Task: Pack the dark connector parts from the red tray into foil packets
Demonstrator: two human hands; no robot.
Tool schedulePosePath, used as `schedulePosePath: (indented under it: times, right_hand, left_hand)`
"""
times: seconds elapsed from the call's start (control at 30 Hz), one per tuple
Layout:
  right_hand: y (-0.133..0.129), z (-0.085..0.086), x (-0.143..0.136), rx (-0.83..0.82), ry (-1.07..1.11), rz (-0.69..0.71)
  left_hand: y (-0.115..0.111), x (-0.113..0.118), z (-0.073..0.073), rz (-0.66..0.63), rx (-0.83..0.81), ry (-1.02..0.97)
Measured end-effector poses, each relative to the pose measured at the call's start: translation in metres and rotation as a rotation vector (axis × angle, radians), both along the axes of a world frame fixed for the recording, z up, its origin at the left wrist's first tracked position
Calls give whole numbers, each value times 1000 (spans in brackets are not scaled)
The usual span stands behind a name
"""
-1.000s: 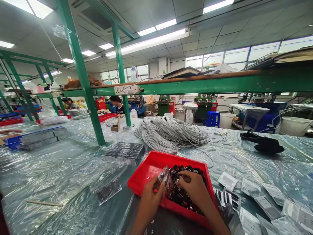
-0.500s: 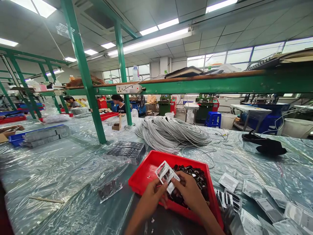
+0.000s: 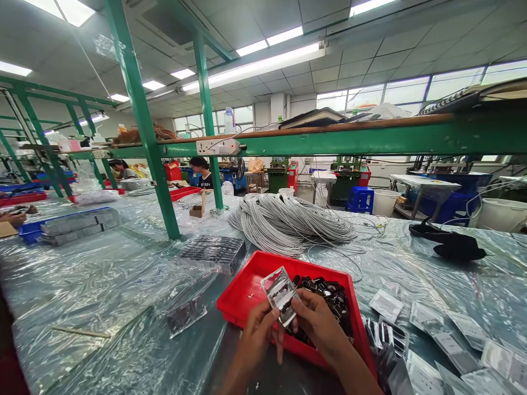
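Observation:
Between my two hands is a small clear plastic packet [image 3: 281, 289], glossy, with dark shapes showing in it; its exact kind is unclear. My left hand [image 3: 256, 334] pinches its lower left edge, while my right hand [image 3: 319, 323] grips its lower right side. Both are held over a red plastic bin [image 3: 236, 304]. Small shiny black pieces [image 3: 333, 299] fill the bin's right part, partly hidden by my right hand. To the bin's right lie several flat packets with pale labels [image 3: 453, 348]. A single similar packet [image 3: 187, 316] rests on the left.
A stack of packets [image 3: 214, 253] and a big coil of grey cable [image 3: 284, 222] lie behind the bin. Green posts [image 3: 158, 186] carry a shelf with a power strip [image 3: 218, 146]. A thin stick [image 3: 82, 332] lies left; a black cloth item [image 3: 448, 241] lies right. Other people sit further back.
The packet has tilted in my hands, so its face now catches the light differently. My left hand's lower fingers have stretched downward. The bin and surroundings stay put.

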State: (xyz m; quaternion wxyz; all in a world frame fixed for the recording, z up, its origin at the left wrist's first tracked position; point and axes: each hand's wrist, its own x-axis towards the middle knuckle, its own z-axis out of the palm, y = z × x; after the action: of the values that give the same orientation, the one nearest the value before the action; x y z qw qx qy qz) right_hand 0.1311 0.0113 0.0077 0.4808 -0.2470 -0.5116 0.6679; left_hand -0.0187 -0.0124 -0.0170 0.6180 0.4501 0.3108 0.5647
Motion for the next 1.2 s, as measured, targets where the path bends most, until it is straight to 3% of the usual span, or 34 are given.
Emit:
schedulePosePath:
  times: [0.1, 0.23, 0.3, 0.37, 0.43, 0.6, 0.7, 0.8, 0.93, 1.07, 1.2]
  right_hand:
    - [1, -9, -7, -49, 5, -3]
    - [-3, -9, -11, 228, -349, -414]
    - [-7, -3, -11, 421, -521, -528]
    - [-11, 3, -10, 532, -632, -468]
    - [-13, 8, -7, 536, -664, -369]
    - [-11, 12, 3, 361, -486, -123]
    - [-9, 11, 8, 259, -399, -55]
    - [-5, 8, 9, 261, -463, -102]
    - [2, 4, 15, 248, -644, -345]
    - [13, -1, 34, 367, -824, -490]
    - [23, -4, 43, 584, -950, -695]
  left_hand:
    - [0, 1, 1, 44, 39, 130]
    - [0, -1, 8, 224, 134, 395]
    - [0, -3, 10, 254, 144, 435]
    - [0, -5, 12, 231, 149, 446]
    - [-1, -8, 12, 190, 160, 459]
    - [-5, -13, 13, 88, 198, 479]
    - [-6, -13, 13, 79, 230, 538]
    - [-5, -12, 15, 138, 355, 709]
    - [0, -16, 23, 315, 500, 870]
    - [0, -41, 32, 518, 360, 826]
    - [-22, -83, 17, 634, 65, 651]
